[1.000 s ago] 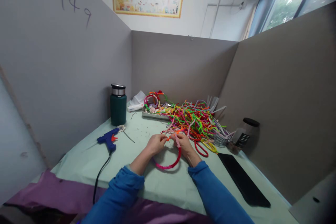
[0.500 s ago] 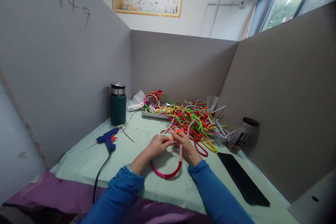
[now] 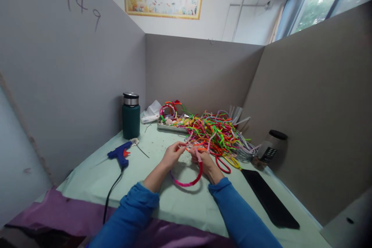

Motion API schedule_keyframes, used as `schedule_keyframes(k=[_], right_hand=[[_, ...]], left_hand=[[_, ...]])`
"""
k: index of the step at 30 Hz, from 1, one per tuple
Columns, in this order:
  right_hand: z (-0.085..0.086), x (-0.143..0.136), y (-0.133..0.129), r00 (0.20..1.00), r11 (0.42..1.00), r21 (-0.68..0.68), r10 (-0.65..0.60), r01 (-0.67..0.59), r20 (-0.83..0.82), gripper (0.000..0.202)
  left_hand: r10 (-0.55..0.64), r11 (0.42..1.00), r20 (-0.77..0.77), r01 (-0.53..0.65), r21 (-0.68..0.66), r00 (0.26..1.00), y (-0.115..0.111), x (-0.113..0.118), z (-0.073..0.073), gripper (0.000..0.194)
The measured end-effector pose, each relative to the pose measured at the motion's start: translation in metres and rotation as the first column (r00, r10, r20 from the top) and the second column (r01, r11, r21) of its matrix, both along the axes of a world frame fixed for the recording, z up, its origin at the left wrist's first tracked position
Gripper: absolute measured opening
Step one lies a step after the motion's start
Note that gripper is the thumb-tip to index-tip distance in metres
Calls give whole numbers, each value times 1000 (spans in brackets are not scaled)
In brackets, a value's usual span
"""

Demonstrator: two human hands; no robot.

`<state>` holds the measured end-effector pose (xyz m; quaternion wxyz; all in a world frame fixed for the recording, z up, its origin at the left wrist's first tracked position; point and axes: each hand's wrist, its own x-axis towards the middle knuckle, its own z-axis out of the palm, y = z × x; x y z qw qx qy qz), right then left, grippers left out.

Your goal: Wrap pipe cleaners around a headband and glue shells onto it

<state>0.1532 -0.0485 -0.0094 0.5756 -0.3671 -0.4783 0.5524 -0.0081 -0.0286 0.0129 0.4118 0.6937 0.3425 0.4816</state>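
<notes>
A curved hoop (image 3: 187,184) wrapped in fuzzy red, pink and purple pipe cleaner hangs between my hands just over the table. My right hand (image 3: 207,164) is closed round its pale pink end. An orange pipe cleaner (image 3: 202,149) lies across the fingers of that hand. Its end reaches toward my left hand (image 3: 171,157), whose thumb and fingertips are pinched together on it. The hoop's purple end runs up beside the left wrist and is partly hidden. Behind both hands spreads a large heap of colourful pipe cleaners (image 3: 215,130).
On the left are a blue glue gun (image 3: 118,154) with its cord and a dark green bottle (image 3: 131,120). A metal tray (image 3: 171,128) with wrapped rings stands at the back. To the right are scissors (image 3: 223,165), a tilted jar (image 3: 269,149) and a black flat strip (image 3: 270,197).
The hoop has tilted up a little and shifted right. My left fingers have moved slightly up and away, and the orange pipe cleaner now lies lower across my right hand.
</notes>
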Motion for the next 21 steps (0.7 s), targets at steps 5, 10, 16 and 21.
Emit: schedule_keyframes(k=[5,10,16,21], right_hand=[[-3,1,1,1000,1000,20,7,-7,13,31],[2,-1,-2,998,998,22,60,-61,16,39],[-5,2,3,998,999,33,8,-10,62,38],[0,0,0,993,995,37,-97,95,72,33]], left_hand=[[-21,993,8,22,-117,1000,0,0,0,29],[89,996,-193,-90,3,977,1,-2,-1,27],[155,984,-410,-103,147,899,-6,-3,4,27],[170,974,-482,-72,216,859,-8,-4,4,25]])
